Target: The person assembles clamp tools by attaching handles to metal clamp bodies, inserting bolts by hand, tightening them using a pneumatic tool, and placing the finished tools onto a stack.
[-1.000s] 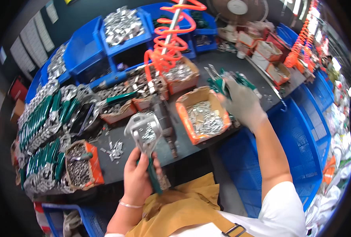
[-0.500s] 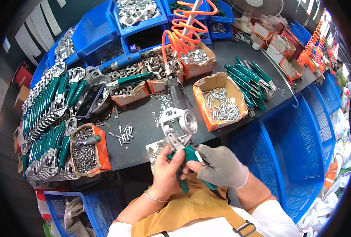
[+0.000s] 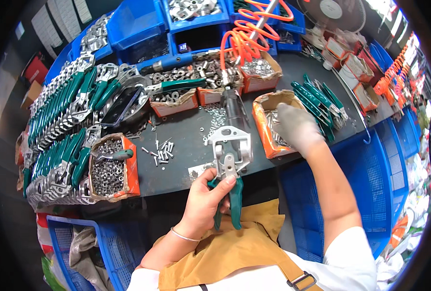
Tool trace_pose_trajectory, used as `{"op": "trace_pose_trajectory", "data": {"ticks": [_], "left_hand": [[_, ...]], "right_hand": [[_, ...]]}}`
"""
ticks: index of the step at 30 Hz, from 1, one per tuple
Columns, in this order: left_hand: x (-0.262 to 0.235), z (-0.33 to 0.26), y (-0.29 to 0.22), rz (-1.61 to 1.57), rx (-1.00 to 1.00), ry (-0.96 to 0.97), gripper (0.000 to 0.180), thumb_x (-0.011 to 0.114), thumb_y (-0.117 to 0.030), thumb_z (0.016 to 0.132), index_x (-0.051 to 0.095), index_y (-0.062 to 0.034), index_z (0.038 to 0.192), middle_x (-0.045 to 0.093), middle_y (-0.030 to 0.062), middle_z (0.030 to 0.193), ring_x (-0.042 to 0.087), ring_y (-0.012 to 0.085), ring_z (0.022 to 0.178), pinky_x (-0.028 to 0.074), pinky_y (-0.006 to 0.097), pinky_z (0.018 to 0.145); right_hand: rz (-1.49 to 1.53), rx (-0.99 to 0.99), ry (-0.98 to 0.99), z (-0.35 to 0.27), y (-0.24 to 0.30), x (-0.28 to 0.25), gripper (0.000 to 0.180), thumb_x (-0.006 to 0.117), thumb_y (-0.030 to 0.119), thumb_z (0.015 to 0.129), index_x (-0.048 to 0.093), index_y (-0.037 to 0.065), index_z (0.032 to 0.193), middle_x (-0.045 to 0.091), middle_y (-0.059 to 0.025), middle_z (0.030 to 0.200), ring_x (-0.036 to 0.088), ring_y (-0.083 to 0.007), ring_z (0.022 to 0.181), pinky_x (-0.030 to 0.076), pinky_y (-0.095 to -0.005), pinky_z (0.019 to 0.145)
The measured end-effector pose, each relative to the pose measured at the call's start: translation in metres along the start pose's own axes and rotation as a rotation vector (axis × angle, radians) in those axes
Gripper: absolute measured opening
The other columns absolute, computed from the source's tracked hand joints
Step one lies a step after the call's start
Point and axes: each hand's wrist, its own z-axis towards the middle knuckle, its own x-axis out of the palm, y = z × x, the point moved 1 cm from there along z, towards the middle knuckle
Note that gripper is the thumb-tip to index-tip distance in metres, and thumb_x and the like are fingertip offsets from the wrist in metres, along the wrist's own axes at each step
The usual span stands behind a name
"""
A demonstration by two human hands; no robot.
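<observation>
One clamp [image 3: 231, 162] is gripped by the bare left hand [image 3: 203, 206] around its two green handles, near the bench's 6 o'clock edge, while the gloved right hand [image 3: 295, 127] is dipped into an orange box [image 3: 263, 127] of small metal parts at 3 o'clock of the clamp; whether anything is pinched there cannot be told. The clamp is judged stiff, fairly heavy steel, with sleeved handles best taken for hold, its bare plated head being slicker. Two hands and five orange boxes are counted.

We see a brightly, evenly lit fisheye view; straight edges bend toward a black circular rim, white glare burns at far left, shadows are soft.
</observation>
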Motion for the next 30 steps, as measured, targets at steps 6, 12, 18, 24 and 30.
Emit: {"op": "trace_pose_trajectory", "data": {"ticks": [6, 12, 18, 24, 30], "left_hand": [[-0.002, -0.001, 0.001, 0.033, 0.012, 0.01, 0.026, 0.069, -0.023, 0.089, 0.055, -0.0042, 0.099, 0.059, -0.0007, 0.069, 0.047, 0.0039, 0.049, 0.035, 0.019, 0.044], [0.006, 0.0, 0.005, 0.087, -0.026, 0.048, 0.028, 0.069, -0.025, 0.089, 0.053, -0.0037, 0.096, 0.059, -0.0008, 0.069, 0.047, 0.0032, 0.05, 0.035, 0.019, 0.044], [0.008, -0.006, 0.007, 0.075, -0.041, 0.088, 0.031, 0.07, -0.026, 0.088, 0.054, -0.003, 0.102, 0.058, -0.0012, 0.07, 0.048, 0.0035, 0.051, 0.037, 0.019, 0.044], [0.0, -0.004, 0.01, -0.08, -0.109, 0.172, 0.03, 0.066, -0.027, 0.091, 0.054, -0.0033, 0.105, 0.059, 0.0007, 0.073, 0.05, 0.0053, 0.05, 0.038, 0.019, 0.042], [-0.027, -0.01, 0.032, -0.432, -0.292, 0.455, 0.045, 0.068, -0.022, 0.085, 0.052, 0.0026, 0.119, 0.064, 0.0175, 0.091, 0.055, 0.0151, 0.052, 0.044, 0.025, 0.047]], "right_hand": [[1.098, -0.197, -0.078, -0.106, 0.044, 0.015, 0.015, 0.067, 0.001, 0.081, 0.068, 0.001, 0.095, 0.069, -0.0063, 0.078, 0.062, -0.009, 0.068, 0.05, -0.0261, 0.063], [1.478, -0.015, 0.08, -0.1, 0.067, 0.041, 0.018, 0.065, 0.003, 0.084, 0.069, 0.002, 0.102, 0.069, -0.0056, 0.081, 0.059, -0.0057, 0.074, 0.049, -0.0254, 0.067], [1.653, -0.202, -0.12, -0.103, 0.071, 0.052, 0.023, 0.064, 0.003, 0.087, 0.065, 0.001, 0.11, 0.069, -0.0032, 0.093, 0.061, -0.0076, 0.08, 0.05, -0.0246, 0.069], [1.385, -0.099, -0.208, -0.128, 0.075, 0.035, 0.018, 0.062, 0.011, 0.092, 0.063, 0.0, 0.107, 0.068, -0.002, 0.091, 0.062, -0.0072, 0.08, 0.05, -0.0233, 0.066], [1.051, -0.597, -0.113, -0.124, 0.045, 0.008, 0.02, 0.062, 0.014, 0.091, 0.064, 0.001, 0.106, 0.07, -0.0108, 0.087, 0.066, -0.0127, 0.071, 0.054, -0.0278, 0.067]]}}
